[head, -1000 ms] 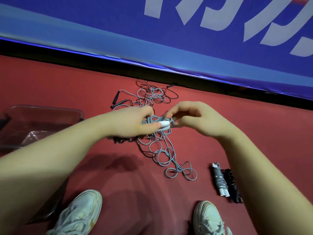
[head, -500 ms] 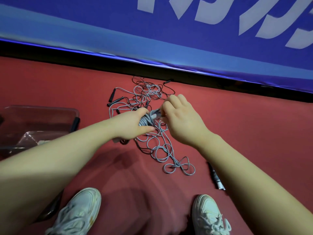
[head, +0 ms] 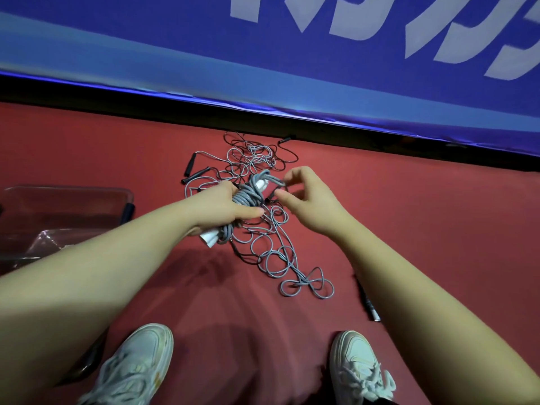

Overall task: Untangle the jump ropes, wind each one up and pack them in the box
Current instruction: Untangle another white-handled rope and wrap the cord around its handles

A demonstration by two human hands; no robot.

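Two hands meet low over the floor (head: 409, 217): the left hand (head: 225, 209) clamps its fingers (head: 251, 213) round the wound grey bundle (head: 248, 195), whose long axis slants away and rightward. The right hand (head: 309, 200) is just beside its far end, thumb and forefinger apart at a loose loop, grip unclear. The tangle (head: 271, 252) lies beneath; the box (head: 70, 190) sits left, nearer the left hand

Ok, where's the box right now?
Head view, far left on the red floor: the clear box sits left of the left hand and the rope tangle.

Grey rope (head: 247, 197) wound round white handles (head: 211, 238) above tangled ropes (head: 264, 247); clear box (head: 70, 190) left.
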